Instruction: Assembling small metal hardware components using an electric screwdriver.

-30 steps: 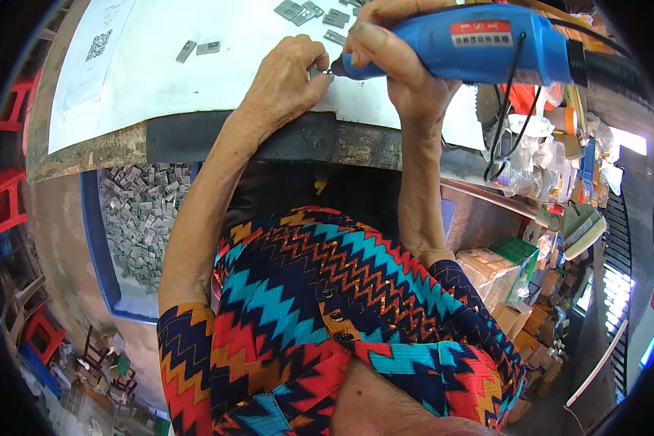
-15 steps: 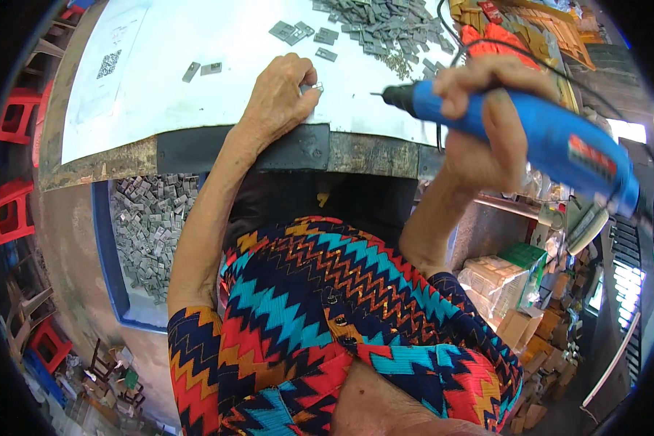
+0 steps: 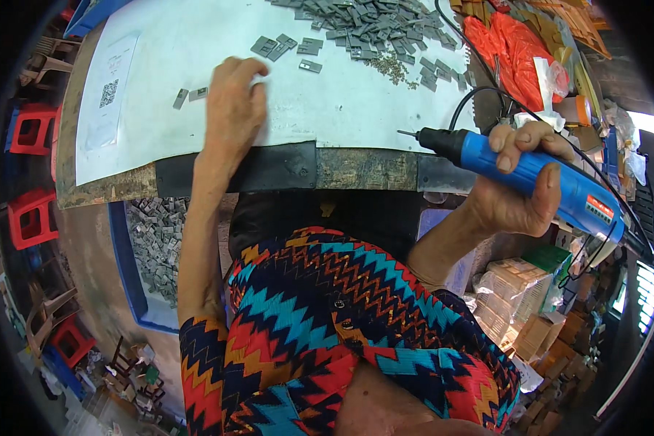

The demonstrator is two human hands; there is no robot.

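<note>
White-covered workbench [image 3: 196, 43], grey metal pieces [image 3: 363, 25] heaped; left hand [image 3: 234, 109] flat, holding nothing; right hand [image 3: 519, 182] clasps blue electric screwdriver [image 3: 530, 174]; red stools [image 3: 33, 174] on floor.

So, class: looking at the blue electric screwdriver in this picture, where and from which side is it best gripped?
Grip the blue electric screwdriver around its thick blue barrel, as the right hand does, coming from the person's right, beside the bench edge. The barrel is long and round, so fingers wrap it; the black nose and thin bit point left toward the white sheet, and the cord trails from the rear.
</note>
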